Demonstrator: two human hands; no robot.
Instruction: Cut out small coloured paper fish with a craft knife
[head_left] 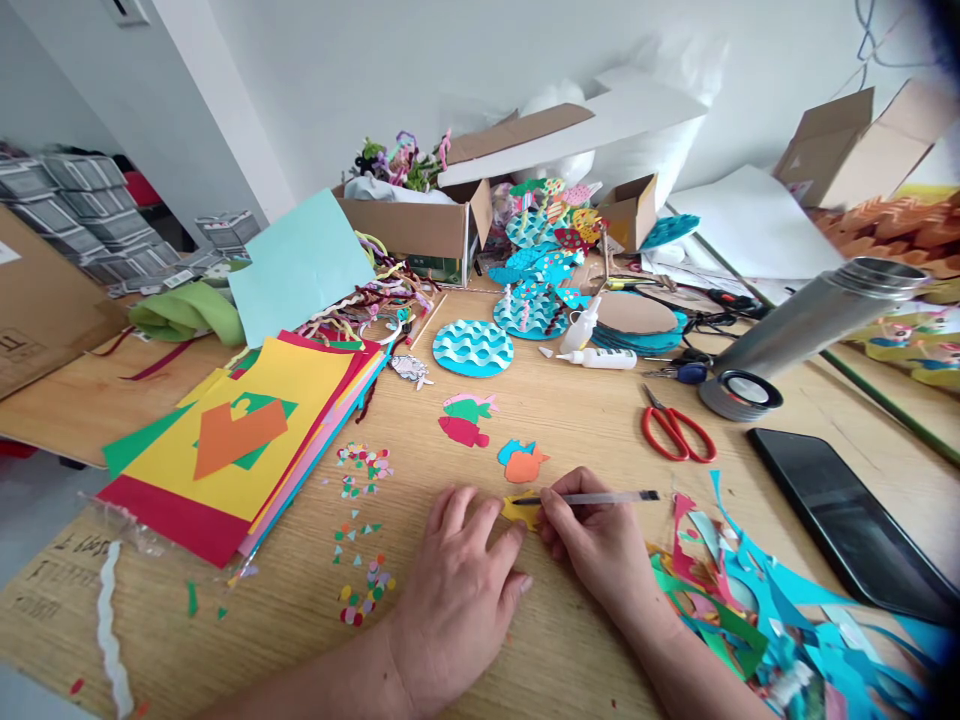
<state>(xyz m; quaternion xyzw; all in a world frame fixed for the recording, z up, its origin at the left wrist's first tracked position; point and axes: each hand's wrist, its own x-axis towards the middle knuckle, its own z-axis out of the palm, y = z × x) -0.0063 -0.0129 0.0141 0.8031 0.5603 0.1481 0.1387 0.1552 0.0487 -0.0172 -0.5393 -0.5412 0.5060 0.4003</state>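
Between my two hands lies a small yellow paper cutout (517, 511) on the wooden table. My right hand (596, 540) is closed around a pen (619, 497), its tip over the yellow paper. Flat beside the paper's left side rests my left hand (472, 570), fingers spread and holding nothing; its fingertips are close to the paper's edge. Just beyond are an orange paper fish (525, 463) overlapping a blue one, and a red paper fish (463, 431) next to a green one with pink behind it. Small paper dots and triangles (365, 460) lie in groups left of my left hand.
Red-handled scissors (677, 432), a phone (847, 510), a steel flask (817, 315) and paper scraps (742, 590) occupy the right. Coloured paper sheets (187, 450) lie left. Behind are a blue wavy disc (472, 348), glue bottles (607, 358) and a cardboard box (405, 228).
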